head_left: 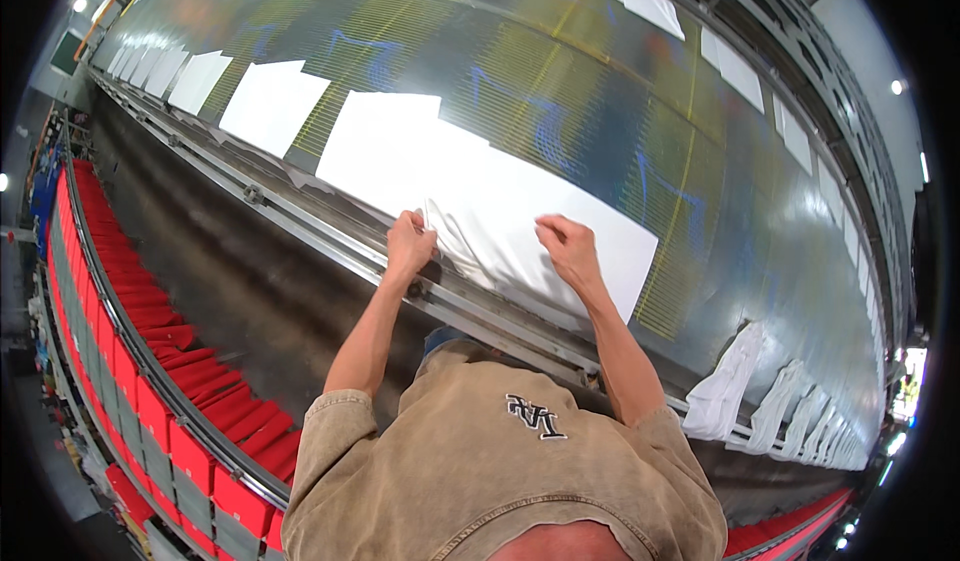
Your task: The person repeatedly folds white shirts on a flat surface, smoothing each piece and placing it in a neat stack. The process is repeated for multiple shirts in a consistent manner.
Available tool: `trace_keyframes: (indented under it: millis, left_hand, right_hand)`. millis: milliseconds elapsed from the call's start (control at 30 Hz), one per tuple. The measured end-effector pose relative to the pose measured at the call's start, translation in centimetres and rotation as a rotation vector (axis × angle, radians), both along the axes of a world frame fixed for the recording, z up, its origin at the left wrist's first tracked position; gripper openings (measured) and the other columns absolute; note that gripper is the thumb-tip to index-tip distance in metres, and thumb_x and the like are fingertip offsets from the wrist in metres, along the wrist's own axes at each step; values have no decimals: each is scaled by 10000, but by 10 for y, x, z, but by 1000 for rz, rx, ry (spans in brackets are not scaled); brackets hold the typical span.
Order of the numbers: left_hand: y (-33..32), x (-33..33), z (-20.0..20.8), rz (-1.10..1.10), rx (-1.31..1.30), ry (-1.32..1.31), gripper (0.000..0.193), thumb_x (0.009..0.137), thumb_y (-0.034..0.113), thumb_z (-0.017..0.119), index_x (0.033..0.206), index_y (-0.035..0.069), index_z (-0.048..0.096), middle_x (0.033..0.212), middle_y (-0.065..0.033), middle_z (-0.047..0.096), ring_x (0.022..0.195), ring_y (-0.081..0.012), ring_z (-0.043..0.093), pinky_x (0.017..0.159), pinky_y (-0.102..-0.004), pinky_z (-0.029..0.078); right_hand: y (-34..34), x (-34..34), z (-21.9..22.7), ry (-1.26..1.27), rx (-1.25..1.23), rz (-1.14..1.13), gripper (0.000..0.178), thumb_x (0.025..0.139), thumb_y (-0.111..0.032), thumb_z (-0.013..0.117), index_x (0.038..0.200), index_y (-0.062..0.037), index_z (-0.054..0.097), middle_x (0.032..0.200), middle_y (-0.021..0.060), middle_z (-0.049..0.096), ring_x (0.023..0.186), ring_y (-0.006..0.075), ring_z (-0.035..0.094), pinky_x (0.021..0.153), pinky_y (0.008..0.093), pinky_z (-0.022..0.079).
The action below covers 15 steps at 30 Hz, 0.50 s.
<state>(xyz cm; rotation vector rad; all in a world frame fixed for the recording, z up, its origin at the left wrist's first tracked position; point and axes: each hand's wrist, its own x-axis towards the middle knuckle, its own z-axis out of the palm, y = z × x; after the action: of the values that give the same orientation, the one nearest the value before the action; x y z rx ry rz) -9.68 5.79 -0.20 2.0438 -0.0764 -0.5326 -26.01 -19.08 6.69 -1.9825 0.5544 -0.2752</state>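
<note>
A white fabric piece lies over the near edge of a long, shiny table in front of me. Its near side is bunched into folds between my hands. With closed fingers, my left hand pinches the cloth at these folds, close to the table's rim. Farther right, my right hand is over the flat part of the same piece, its fingers curled together. Whatever those fingers hold, if anything, is hidden. Just left of my left hand, another white panel lies flat and meets the piece.
More white panels line the near edge leftward, and others the far edge. Crumpled white cloths hang over the edge at right. A metal rail runs along the table. Behind on the left stands a rack of red panels.
</note>
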Motion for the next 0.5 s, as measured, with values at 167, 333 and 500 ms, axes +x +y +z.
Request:
trace_keyframes:
  millis: [167,333,500]
  left_hand:
    - [-1,-5,10,-1,-20,30,273,823,63,695,1008,-24,514,685,-128,668,576,-261,701,594,-384,559]
    - [2,-9,21,58,-63,-27,415,809,81,709,1140,-51,496,698,-133,669,612,-276,689,639,-397,549]
    - [6,-27,43,165,-230,62,620,809,105,707,1340,-126,485,693,-125,673,624,-265,678,657,-371,541]
  right_hand:
    - [16,168,-32,-249,-331,106,180,882,-144,658,994,-44,758,962,156,716,873,354,681,791,441,530]
    - [27,247,-48,-111,-705,346,148,855,-140,640,954,-89,737,939,154,661,907,381,644,785,500,519]
    - [7,249,-53,0,-732,438,116,878,-57,622,945,-70,715,964,96,666,896,316,634,809,441,507]
